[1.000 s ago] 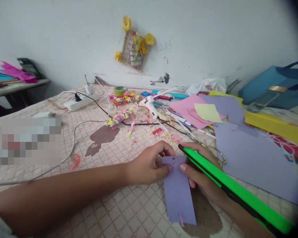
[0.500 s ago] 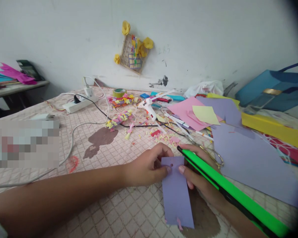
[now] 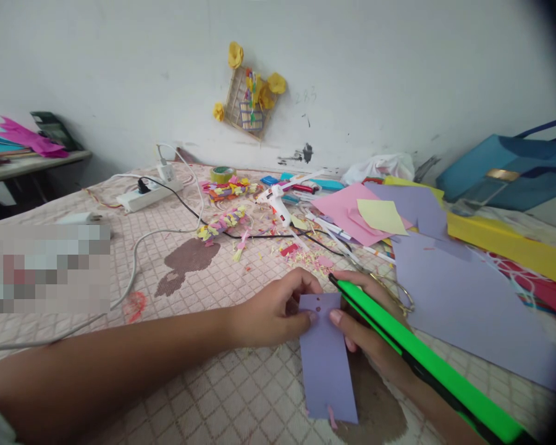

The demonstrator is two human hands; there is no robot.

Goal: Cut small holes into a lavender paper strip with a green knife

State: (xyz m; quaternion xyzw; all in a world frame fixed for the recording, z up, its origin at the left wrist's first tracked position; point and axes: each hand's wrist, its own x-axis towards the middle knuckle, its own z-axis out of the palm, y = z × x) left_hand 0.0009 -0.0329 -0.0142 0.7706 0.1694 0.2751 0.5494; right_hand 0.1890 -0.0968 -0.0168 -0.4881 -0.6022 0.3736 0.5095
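A purple paper strip (image 3: 328, 364) with small holes near its top edge hangs between my two hands, and a bit of pink paper shows at its lower end. My left hand (image 3: 285, 312) pinches its upper left edge between thumb and fingers. On the upper right edge, my right hand (image 3: 364, 327) grips the strip, thumb in front. A long bright green object with a black edge (image 3: 426, 358) crosses in front of my right hand and forearm and hides part of them. Scissors (image 3: 393, 287) lie just beyond my right hand.
A white glue gun (image 3: 278, 204) and paper scraps lie ahead, with a black cable (image 3: 269, 236) across the cloth. Purple sheets (image 3: 463, 309), a pink sheet (image 3: 343, 210) and a yellow box (image 3: 509, 244) are at right. A power strip (image 3: 148, 196) stands back left.
The strip and both hands have shifted very slightly left, and a second small hole now shows more clearly near the strip's top. Both hands keep their hold.
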